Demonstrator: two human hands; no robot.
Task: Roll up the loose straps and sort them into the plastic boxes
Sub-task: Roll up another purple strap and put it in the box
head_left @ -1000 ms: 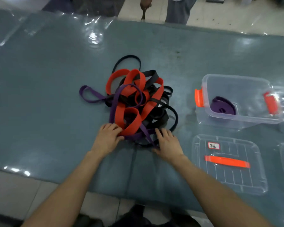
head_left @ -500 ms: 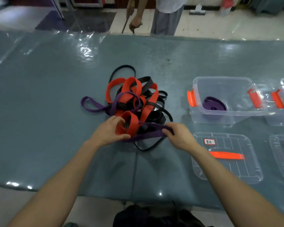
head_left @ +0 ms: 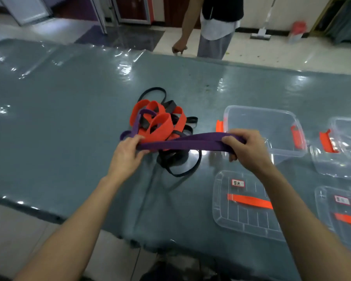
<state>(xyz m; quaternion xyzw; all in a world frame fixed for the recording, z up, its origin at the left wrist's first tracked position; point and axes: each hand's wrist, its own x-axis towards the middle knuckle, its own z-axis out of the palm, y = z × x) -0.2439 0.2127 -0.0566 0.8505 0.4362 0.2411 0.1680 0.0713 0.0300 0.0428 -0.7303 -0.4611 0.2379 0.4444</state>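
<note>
Grey-blue table (head_left: pixel 69 128) under a clear plastic sheet; a bystander (head_left: pixel 217 27) stands at the far edge.

Containers:
- Clear plastic box (head_left: pixel 259 110) with orange latches, lid off, sits directly behind the right-hand fingers. The visible part of its interior is bare; the near-left part is covered by the hand, so contents there can't be told.
- Second box (head_left: pixel 344 126) further right of those fingers, cut by the frame edge. Nothing discernible inside.
- Lid (head_left: pixel 245 218) with an orange handle lies flat on the near side of the right wrist, carrying a red-bordered label (head_left: pixel 238 183). A second lid (head_left: pixel 340 209) lies beside it at the right edge.

Hands:
- Left hand (head_left: pixel 128 153) pinches the purple strap (head_left: pixel 186 141) between thumb and fingers, just at the near-left edge of the strap pile (head_left: pixel 162 126).
- Right hand (head_left: pixel 245 149) has its fingers wrapped round the strap's other end.
- Strap runs taut between the two sets of fingers, lifted off the table over the pile's near side. Its tail loops from the left fingers back into the orange and black tangle.

Versus 0.5 s ago:
- Hands are spread wider and the strap is stretched out; it sagged low over the pile before.
- Purple loop that lay out on the table left of the pile is drawn in close to the left fingers.
- Rolled purple strap seen in the box then is now out of sight behind the right hand.
</note>
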